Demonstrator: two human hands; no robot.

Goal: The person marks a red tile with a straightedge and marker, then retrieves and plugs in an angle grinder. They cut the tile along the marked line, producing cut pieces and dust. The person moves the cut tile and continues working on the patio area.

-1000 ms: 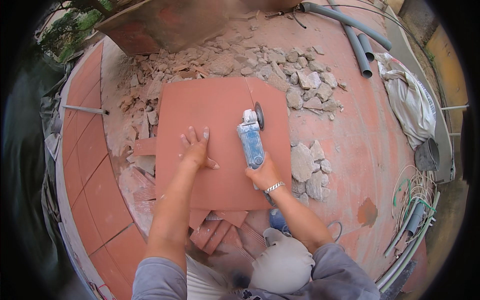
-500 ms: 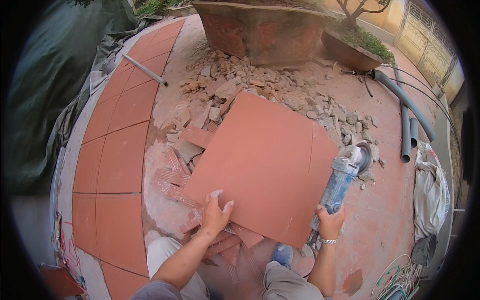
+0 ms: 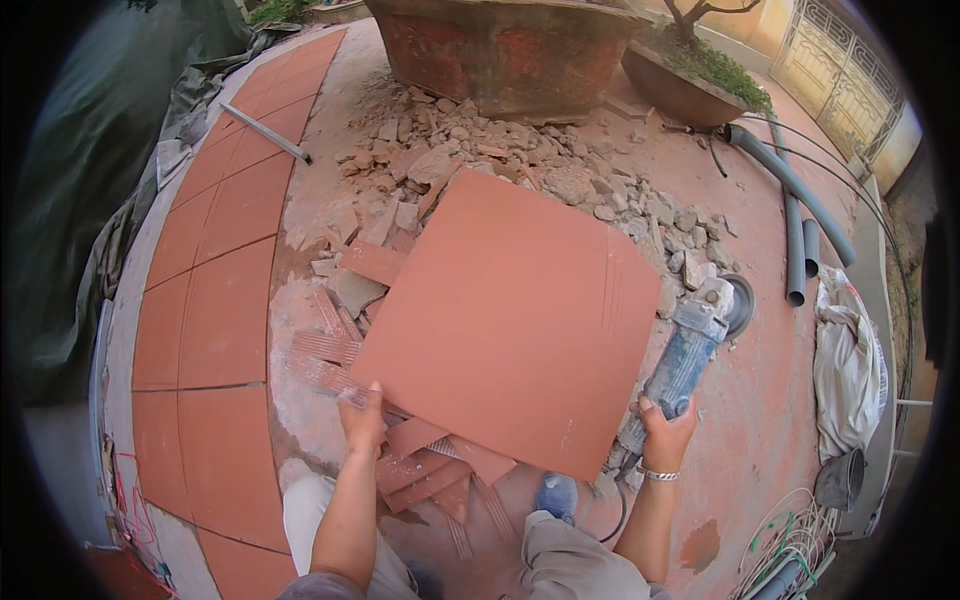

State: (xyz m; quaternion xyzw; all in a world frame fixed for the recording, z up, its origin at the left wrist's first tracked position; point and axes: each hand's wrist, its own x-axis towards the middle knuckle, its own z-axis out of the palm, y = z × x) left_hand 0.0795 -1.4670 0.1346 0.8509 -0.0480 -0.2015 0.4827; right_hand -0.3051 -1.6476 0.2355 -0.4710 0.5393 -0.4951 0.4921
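Note:
A large square red floor tile (image 3: 500,320) rests on a pile of broken tile pieces in front of me, with a thin line scored near its right side. My left hand (image 3: 362,422) grips the tile at its left corner, thumb on top; its other fingers are partly hidden. In my right hand (image 3: 668,436) is a dusty blue angle grinder (image 3: 686,352), held by its body just off the tile's right edge. Its disc (image 3: 739,307) points away from the tile. Cut tile strips (image 3: 430,480) lie under the near edge.
Rubble (image 3: 560,170) spreads behind the tile, below a big planter (image 3: 500,60). Laid red tiles (image 3: 225,310) run along the left, with a metal bar (image 3: 266,133) across them. Grey pipes (image 3: 795,215), a white sack (image 3: 848,365) and coiled hoses (image 3: 785,545) lie at right.
My left hand has slid left and nearer, from the tile's top to its left corner. The grinder stays in my right hand, slightly farther from the tile. The whole view has shifted a little.

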